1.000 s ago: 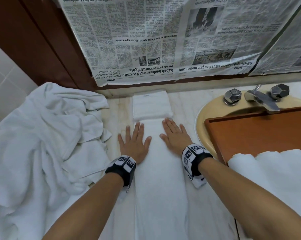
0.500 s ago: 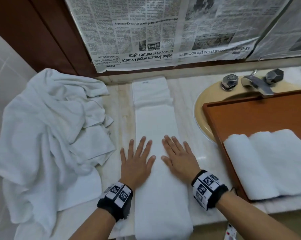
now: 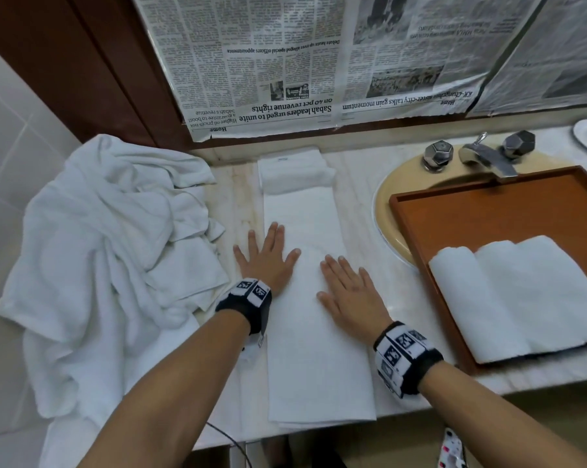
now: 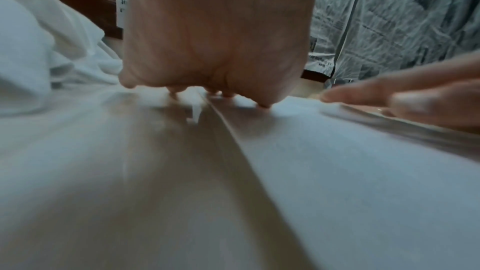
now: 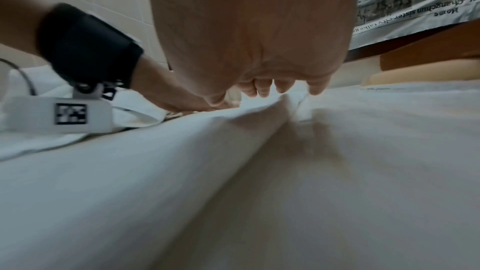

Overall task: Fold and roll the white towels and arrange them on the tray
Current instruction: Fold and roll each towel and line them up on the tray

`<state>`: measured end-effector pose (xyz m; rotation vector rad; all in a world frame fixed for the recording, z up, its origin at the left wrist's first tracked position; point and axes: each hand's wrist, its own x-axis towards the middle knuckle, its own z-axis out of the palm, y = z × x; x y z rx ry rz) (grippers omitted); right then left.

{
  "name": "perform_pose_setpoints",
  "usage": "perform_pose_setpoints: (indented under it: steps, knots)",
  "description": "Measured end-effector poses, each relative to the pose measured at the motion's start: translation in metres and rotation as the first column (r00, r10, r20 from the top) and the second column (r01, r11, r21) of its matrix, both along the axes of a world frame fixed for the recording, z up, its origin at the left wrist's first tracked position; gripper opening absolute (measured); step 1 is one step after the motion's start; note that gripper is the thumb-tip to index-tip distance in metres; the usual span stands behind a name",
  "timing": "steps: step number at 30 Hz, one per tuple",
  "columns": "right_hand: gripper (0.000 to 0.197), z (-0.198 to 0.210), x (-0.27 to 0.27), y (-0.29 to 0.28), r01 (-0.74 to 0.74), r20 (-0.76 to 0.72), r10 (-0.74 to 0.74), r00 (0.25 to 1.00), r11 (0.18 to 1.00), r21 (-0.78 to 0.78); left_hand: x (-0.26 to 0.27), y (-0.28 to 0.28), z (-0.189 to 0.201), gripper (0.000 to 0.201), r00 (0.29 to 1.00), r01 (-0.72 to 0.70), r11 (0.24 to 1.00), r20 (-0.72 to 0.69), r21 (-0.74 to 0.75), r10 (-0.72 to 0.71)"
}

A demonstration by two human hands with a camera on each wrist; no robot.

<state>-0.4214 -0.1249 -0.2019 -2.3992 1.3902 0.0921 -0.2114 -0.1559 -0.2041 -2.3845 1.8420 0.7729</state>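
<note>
Folded towel strip [image 3: 314, 332] laid lengthwise on worktop [image 3: 359, 170], left of tray [image 3: 487, 211]. Left hand [image 3: 268, 261] and right hand [image 3: 351, 293] pressed flat on strip, fingers [image 3: 332, 265] straight and spread. Rolled towels [image 3: 521, 292] on tray. Loose towel pile [image 3: 109, 251] left of strip.

I see a white towel [image 3: 314, 298] strip, white rolls [image 3: 521, 298] on my reddish-brown tray [image 3: 487, 204], a white heap [image 3: 109, 248], beige basin [image 3: 386, 197], grey taps [image 3: 438, 153], black-and-white newsprint [image 3: 285, 62], black wristbands [image 3: 248, 298] with checkered tags.
</note>
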Motion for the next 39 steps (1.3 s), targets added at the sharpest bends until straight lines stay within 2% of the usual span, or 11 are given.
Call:
perform_pose_setpoints:
  steps: [2, 5, 9, 12, 17, 20, 24, 29, 33, 39]
  knots:
    - [0.08, -0.002, -0.009, 0.017, 0.018, -0.014, -0.018, 1.0, 1.0, 0.017, -0.002, 0.009, 0.006, 0.069, 0.999, -0.009, 1.0, -0.053, -0.03, 0.007]
    - [0.08, -0.007, -0.021, 0.032, 0.036, -0.053, -0.035, 0.998, 0.999, 0.025, -0.017, 0.053, 0.013, 0.063, 0.993, 0.042, 0.998, -0.106, -0.047, -0.047]
    - [0.081, -0.009, -0.025, 0.029, 0.059, -0.097, -0.056, 0.994, 0.998, 0.031, -0.031, 0.111, 0.001, 0.065, 0.99, 0.142, 0.99, -0.007, -0.027, -0.142]
    - [0.075, -0.009, -0.029, 0.016, 0.07, -0.105, -0.066, 0.992, 0.997, 0.029, -0.027, 0.108, -0.007, 0.062, 0.995, 0.101, 0.993, 0.005, -0.06, -0.101]
    - [0.061, -0.007, -0.034, 0.003, 0.227, -0.099, -0.224, 0.97, 0.974, 0.025, -0.032, 0.091, -0.009, 0.061, 1.0, -0.008, 0.997, -0.017, -0.074, 0.007]
    - [0.068, -0.001, -0.036, 0.03, 0.115, -0.028, -0.115, 0.993, 0.993, -0.001, -0.046, 0.112, -0.002, 0.058, 0.999, -0.032, 0.989, -0.027, -0.143, 0.028]
    - [0.061, -0.011, -0.035, 0.087, -0.033, -0.042, 0.031, 0.999, 0.998, -0.055, -0.062, 0.165, -0.012, 0.055, 0.998, 0.055, 0.976, -0.011, -0.208, -0.059]
    - [0.059, -0.016, -0.04, 0.093, -0.014, -0.056, 0.011, 0.998, 0.998, -0.06, -0.062, 0.175, -0.024, 0.057, 0.999, 0.033, 0.977, 0.04, -0.211, -0.025]
    - [0.06, -0.017, -0.045, 0.077, 0.045, -0.055, -0.046, 0.997, 0.999, -0.029, -0.067, 0.162, -0.022, 0.059, 0.993, -0.097, 0.972, 0.04, -0.215, 0.108]
    - [0.068, -0.007, -0.043, 0.083, 0.142, 0.057, -0.139, 0.989, 0.988, -0.052, -0.067, 0.172, -0.015, 0.063, 0.988, -0.152, 0.968, -0.007, -0.201, 0.154]
